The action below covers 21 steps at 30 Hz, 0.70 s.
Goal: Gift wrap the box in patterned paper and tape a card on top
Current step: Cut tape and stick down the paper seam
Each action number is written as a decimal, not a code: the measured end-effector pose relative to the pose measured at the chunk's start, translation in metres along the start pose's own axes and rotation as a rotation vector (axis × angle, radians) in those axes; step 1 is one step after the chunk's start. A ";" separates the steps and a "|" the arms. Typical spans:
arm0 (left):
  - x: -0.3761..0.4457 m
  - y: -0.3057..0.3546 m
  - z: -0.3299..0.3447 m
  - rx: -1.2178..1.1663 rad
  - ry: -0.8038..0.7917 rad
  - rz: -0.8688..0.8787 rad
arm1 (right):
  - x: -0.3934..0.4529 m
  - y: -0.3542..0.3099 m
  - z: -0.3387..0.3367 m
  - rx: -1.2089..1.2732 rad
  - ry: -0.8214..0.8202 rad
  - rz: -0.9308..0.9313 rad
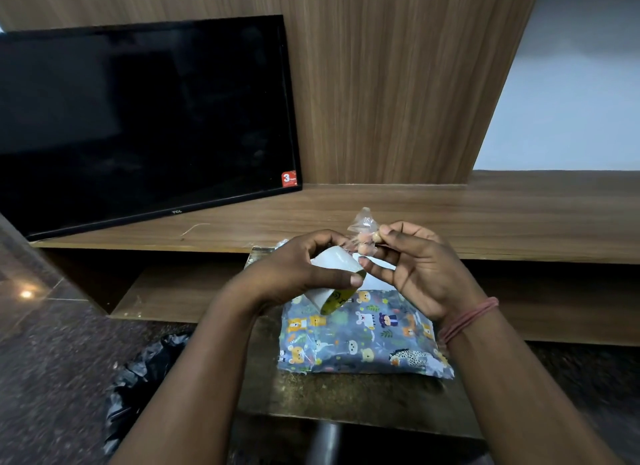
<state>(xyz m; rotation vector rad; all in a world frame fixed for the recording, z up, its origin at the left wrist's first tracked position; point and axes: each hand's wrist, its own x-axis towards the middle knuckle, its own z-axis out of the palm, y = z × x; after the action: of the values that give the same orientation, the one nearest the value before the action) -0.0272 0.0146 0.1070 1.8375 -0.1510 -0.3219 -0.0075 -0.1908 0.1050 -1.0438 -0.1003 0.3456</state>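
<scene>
The box (367,340), wrapped in blue paper printed with cartoon animals, lies on a small dark table (346,402) below my hands. My left hand (298,274) grips a roll of clear tape (329,284) above the box's far left corner. My right hand (415,267) pinches a crumpled strip of clear tape (363,222) pulled up from the roll, thumb and fingertips pressed together. A white card (381,284) shows partly behind my hands at the box's far edge.
A black TV (145,118) leans against the wooden wall panel on a low wooden shelf (485,215). A crumpled black plastic bag (138,378) lies on the stone floor to the left of the table.
</scene>
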 end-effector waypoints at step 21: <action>0.014 -0.004 0.057 -1.246 0.413 -0.357 | 0.013 0.026 0.014 -0.158 0.210 -0.284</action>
<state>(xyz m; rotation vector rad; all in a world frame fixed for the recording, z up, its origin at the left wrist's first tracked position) -0.0314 -0.0403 0.0868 0.6397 0.5639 -0.1901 -0.0049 -0.1634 0.0890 -1.1989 -0.0866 -0.0306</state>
